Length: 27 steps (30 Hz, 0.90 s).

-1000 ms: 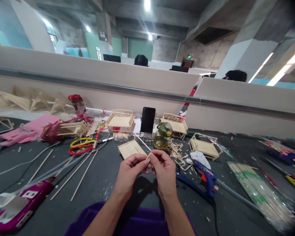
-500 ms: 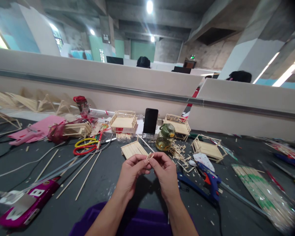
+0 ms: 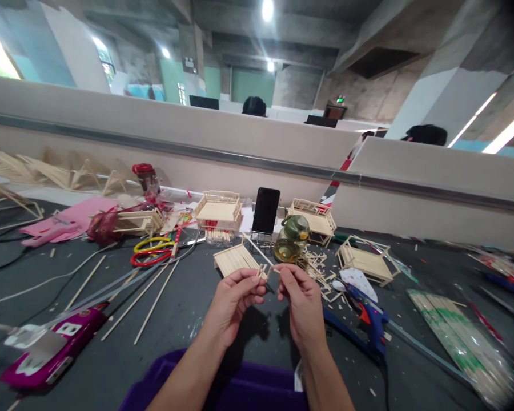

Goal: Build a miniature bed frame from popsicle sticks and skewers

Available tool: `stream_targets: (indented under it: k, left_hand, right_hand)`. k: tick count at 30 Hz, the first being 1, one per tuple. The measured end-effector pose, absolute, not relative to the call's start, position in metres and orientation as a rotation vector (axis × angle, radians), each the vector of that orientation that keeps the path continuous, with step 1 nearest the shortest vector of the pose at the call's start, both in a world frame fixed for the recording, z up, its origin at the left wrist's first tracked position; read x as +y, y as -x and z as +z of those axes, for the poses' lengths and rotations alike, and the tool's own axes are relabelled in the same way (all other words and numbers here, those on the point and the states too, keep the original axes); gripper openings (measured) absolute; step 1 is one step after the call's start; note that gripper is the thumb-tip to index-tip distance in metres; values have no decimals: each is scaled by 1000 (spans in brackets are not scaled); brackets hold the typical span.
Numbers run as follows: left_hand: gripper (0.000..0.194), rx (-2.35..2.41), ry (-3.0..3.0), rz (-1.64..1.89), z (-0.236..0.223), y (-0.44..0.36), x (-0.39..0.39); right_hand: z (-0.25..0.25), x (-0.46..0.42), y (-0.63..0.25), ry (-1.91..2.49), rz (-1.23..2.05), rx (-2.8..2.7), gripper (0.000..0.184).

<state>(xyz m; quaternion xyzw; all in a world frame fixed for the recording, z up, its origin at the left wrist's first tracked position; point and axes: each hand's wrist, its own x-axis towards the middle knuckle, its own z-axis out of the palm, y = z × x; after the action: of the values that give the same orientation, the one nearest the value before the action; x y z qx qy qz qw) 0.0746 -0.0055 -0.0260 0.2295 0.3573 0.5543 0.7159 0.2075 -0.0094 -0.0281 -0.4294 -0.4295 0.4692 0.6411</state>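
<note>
Short sticks (image 3: 263, 271) jut from the left grip (image 3: 235, 298).

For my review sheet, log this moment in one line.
left hand: pinching small wood pieces | right hand: close by, hold unclear | beyond: slatted wood panel, green bottle | right: glue gun

The person's left hand (image 3: 235, 299) and right hand (image 3: 303, 299) are bare over the dark grey, flat-topped bench (image 3: 171, 319), with slender fingers (image 3: 239, 275) and rounded thumbs (image 3: 292, 283). Both wrists (image 3: 307, 338) are bare and narrower than the hands. The left forearm (image 3: 189, 366) and right forearm (image 3: 325, 374), uncovered as far as they show, broaden toward the bench's near side.
</note>
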Motion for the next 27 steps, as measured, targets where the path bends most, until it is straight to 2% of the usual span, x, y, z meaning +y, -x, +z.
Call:
stream_targets:
  k: [8, 16, 22, 27]
  left_hand:
    - [25, 838, -653, 1231, -29, -75, -5]
    - [22, 935, -817, 1235, -30, -76, -7]
    - [25, 869, -777, 1166, -31, -76, -6]
    - [24, 902, -779, 1171, -31, -77, -6]
  right_hand:
    - [-25, -11, -212, 1008, 1359, -953, 28]
    - [-23, -8, -209, 1027, 1313, -958, 38]
    - [-23, -9, -208, 1042, 1259, -1025, 27]
    - [-26, -8, -208, 1053, 1206, -1052, 26]
